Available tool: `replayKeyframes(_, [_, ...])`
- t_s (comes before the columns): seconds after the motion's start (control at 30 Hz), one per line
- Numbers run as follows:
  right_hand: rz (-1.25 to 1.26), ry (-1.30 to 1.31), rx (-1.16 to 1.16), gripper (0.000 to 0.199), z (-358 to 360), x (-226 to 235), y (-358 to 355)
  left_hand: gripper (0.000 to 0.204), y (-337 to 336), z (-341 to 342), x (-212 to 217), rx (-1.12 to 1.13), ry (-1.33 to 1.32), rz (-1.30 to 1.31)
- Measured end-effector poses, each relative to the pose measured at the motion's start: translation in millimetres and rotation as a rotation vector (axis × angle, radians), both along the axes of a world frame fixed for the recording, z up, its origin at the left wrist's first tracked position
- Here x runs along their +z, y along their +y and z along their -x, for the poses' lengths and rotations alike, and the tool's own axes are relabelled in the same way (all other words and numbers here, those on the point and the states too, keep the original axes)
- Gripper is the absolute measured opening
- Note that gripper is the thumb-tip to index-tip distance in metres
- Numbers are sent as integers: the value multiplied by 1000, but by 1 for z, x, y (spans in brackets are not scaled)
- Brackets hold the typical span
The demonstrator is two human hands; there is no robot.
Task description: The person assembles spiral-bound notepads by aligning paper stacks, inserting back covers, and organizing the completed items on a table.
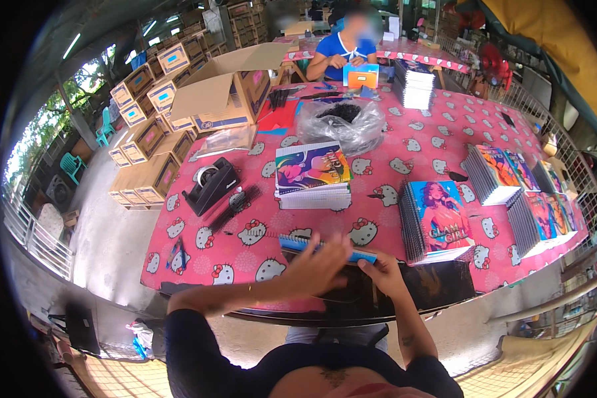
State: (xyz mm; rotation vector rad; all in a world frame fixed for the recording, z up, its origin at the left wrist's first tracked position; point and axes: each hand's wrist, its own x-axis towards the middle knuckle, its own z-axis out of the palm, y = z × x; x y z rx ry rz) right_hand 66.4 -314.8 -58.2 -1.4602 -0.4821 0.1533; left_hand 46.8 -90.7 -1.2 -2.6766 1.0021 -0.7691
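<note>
A notebook (359,255) with a blue edge is held close to the table's front edge, its spine facing up. A thin spiral coil (262,233) sticks out past the notebook's left end. My right hand (382,274) grips the right end, thumb on top. Over the spine lies my left hand (320,264), its fingers stretched out flat and blurred by motion. Just beyond is a stack of notebooks (312,169) with a colourful illustrated cover. Dark loose coils (235,207) rest beside a black tape dispenser (210,187) to the left.
Coil-bound notebooks (438,219) stand stacked at right, with more piles (494,174) behind. A plastic bag (341,123) of black coils sits mid-table. An open carton (229,99) stands at far left. Across the pink table (371,229), a person (347,53) handles a notebook.
</note>
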Motion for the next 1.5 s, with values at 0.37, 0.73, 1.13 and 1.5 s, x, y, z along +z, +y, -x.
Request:
replayKeyframes(0.37, [130,-90,-55,24,-6,-6,5,79,-16,-11,6,-55,46,-48])
replayKeyframes(0.73, [154,-139,-80,28,-5,17,10,82,-12,-4,-7,-127,155,163])
replayKeyframes(1.13, [252,-118,88,15,-28,61,-30,13,-15,-17,24,-203,260,594])
replayKeyframes(1.5, [367,-531,-438,20,-5,52,14,15,-17,-7,34,-215,260,595])
